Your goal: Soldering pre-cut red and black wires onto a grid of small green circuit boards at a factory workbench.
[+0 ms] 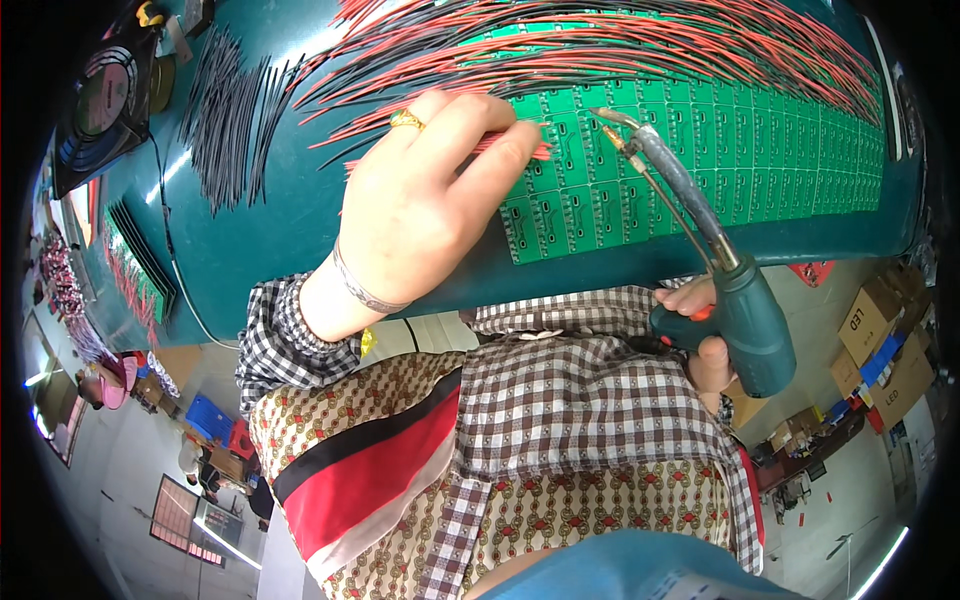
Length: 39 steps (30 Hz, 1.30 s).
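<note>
My left hand (pixel 415 205), with a ring and a bracelet, is closed over a few red wires (pixel 543 151) at the near left corner of the green circuit boards (pixel 620 205). The wire ends stick out past my fingers. My right hand (pixel 712 362) wraps round the handle of a dark green soldering gun (pixel 758 325) with a red trigger. Its metal tube and thin rod reach up over the boards, and the tip is a short way right of my left fingertips. Many red and black wires (pixel 600 45) lie along the far side of the boards.
Black tubing pieces or wires (pixel 225 130) lie on the green table (pixel 300 240) at the far left, near a black fan (pixel 105 95) with a cable. A stack of boards with red wires (pixel 140 262) stands at the left edge. Cardboard boxes (pixel 875 320) are at right.
</note>
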Available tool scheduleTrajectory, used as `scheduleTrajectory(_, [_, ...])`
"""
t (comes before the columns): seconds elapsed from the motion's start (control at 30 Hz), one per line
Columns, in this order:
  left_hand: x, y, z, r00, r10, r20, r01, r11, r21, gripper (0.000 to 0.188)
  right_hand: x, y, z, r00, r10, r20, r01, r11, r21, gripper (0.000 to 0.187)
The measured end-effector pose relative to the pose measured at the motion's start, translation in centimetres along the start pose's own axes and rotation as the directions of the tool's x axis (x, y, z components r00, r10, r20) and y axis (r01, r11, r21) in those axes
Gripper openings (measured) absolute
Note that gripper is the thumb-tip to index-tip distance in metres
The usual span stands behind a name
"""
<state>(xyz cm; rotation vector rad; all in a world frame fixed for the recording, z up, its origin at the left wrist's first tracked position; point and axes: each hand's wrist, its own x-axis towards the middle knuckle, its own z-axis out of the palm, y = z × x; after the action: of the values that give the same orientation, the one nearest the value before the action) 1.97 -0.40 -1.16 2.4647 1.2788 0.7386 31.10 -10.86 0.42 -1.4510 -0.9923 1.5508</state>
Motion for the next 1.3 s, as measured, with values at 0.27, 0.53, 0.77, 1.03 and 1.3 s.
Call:
scheduleTrajectory(0.27, [0.4, -0.3, -1.5, 0.99, 0.071, -0.122, -0.079, 0.995, -0.067, 0.032, -0.5, 0.6, -0.8, 0.998, -0.044, -0.037, 0.044, 0.999, 0.012, 0.071])
scheduleTrajectory(0.53, [0.7, 0.8, 1.3, 1.0, 0.012, -0.015, -0.012, 1.0, 0.007, 0.04, -0.5, 0.1, -1.2, 0.999, -0.051, -0.017, 0.05, 0.997, -0.055, 0.082])
scheduleTrajectory(0.77, [0.7, 0.3, 1.8, 0.996, 0.047, -0.081, -0.049, 0.998, -0.027, 0.036, -0.3, 0.1, -1.0, 0.997, -0.066, -0.045, 0.061, 0.993, -0.099, 0.084])
scheduleTrajectory(1.03, [0.7, 0.8, 1.9, 0.996, 0.03, -0.088, -0.028, 0.999, 0.024, 0.037, -0.6, -0.2, -1.0, 1.0, 0.01, 0.002, -0.01, 0.995, -0.095, 0.08])
scheduleTrajectory(1.3, [0.7, 0.9, 2.1, 0.995, 0.035, -0.089, -0.03, 0.998, 0.057, 0.036, -0.4, 0.9, -2.2, 0.978, -0.148, 0.145, 0.148, 0.989, 0.009, 0.051])
